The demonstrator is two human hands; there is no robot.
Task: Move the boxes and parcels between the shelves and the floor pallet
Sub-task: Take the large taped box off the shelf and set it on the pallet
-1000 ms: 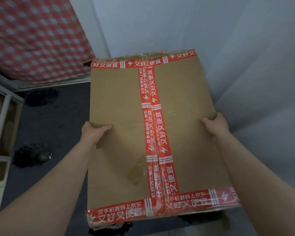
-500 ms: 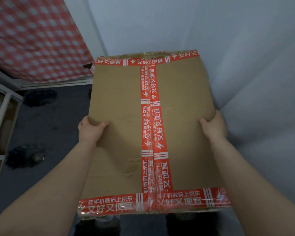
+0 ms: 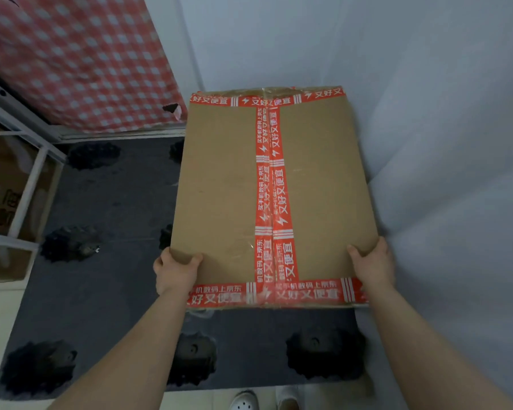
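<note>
Head — left hand (image 3: 175,270), right hand (image 3: 373,264) grip sealed box (image 3: 219,187).

Dark pallet (image 3: 116,202) flat on pale floor (image 3: 3,327). Top face marked with round sunken pits (image 3: 68,242) (three rows showing). Over far right part: taped cardboard box (image 3: 219,187), contact with pallet not discernible. At left edge, white shelf frame (image 3: 27,190), brown carton (image 3: 0,184) on its board. White shoes (image 3: 245,402) on floor at pallet's near edge.
</note>
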